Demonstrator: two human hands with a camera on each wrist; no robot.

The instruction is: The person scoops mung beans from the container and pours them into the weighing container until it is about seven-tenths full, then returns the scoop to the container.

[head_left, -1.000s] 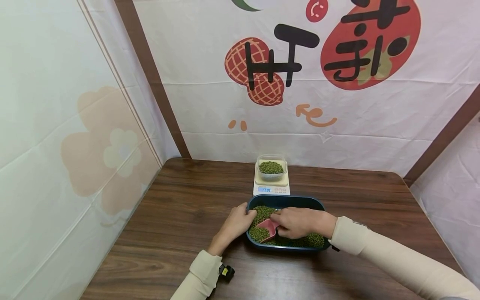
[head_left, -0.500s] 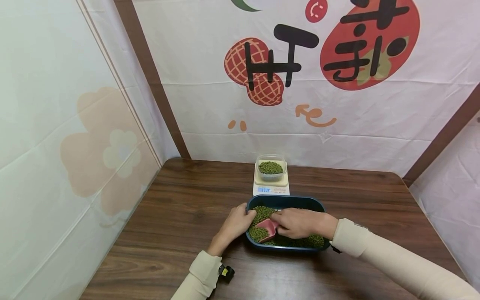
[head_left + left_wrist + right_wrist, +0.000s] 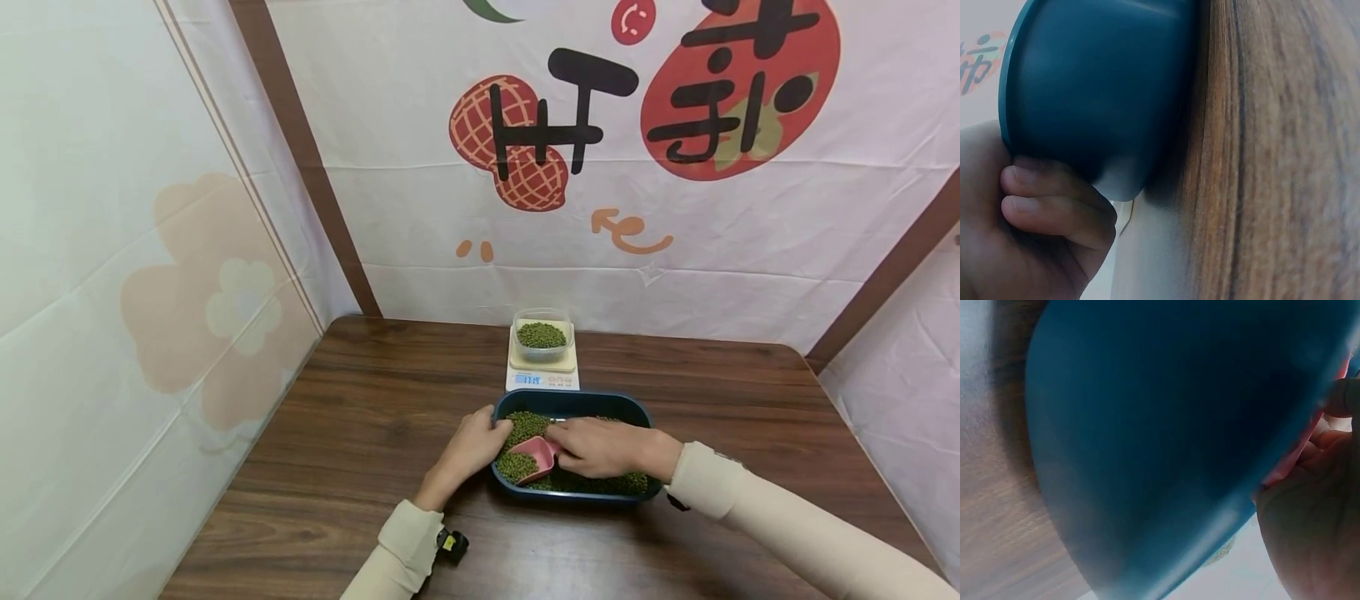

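Note:
A dark blue basin (image 3: pixel 577 497) of green mung beans (image 3: pixel 527 427) stands on the table. My left hand (image 3: pixel 472 444) grips its left end, thumb at the rim and fingers curled under the outside, as the left wrist view shows on the basin wall (image 3: pixel 1104 81). Inside the basin my right hand (image 3: pixel 600 447) holds a pink scoop (image 3: pixel 538 454) by its handle, the scoop's mouth facing left among the beans. In the right wrist view the basin side (image 3: pixel 1147 425) hides most of the scoop, and only a pink strip shows beside the right hand (image 3: pixel 1316 506).
Behind the basin, a white kitchen scale (image 3: pixel 542 380) with a lit display carries a clear plastic container (image 3: pixel 543 353) of mung beans. The brown wooden table (image 3: pixel 390 400) meets a printed cloth backdrop (image 3: pixel 420 208) at its far edge.
My right hand has shifted very slightly to the right with the scoop, its forearm along with it. The left hand and the basin stay put.

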